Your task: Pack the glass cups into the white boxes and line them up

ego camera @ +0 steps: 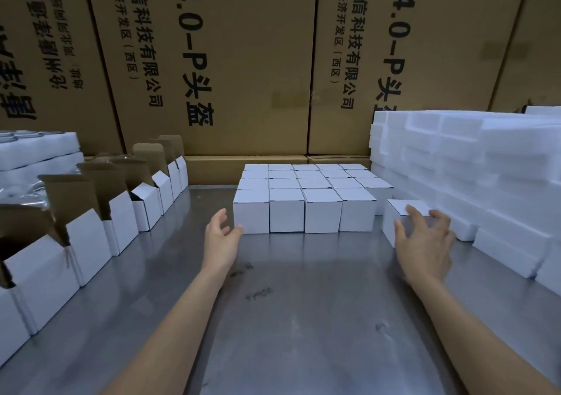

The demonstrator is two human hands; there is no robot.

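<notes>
Several closed white boxes [287, 209] stand in tidy rows at the back middle of the metal table [303, 318]. One more closed white box [403, 209] sits apart at the right end of the front row. My right hand [425, 242] lies over its near side with fingers spread on its top and front. My left hand [220, 236] is open, palm turned right, its thumb touching the left front box of the block. A row of open white boxes [121, 221] with raised brown flaps runs along the left. No glass cup shows clearly.
White foam trays [485, 163] are stacked high on the right. More foam and clear plastic wrap [36, 151] lie at the far left. Large brown cartons [249, 60] with printed text form a wall behind the table.
</notes>
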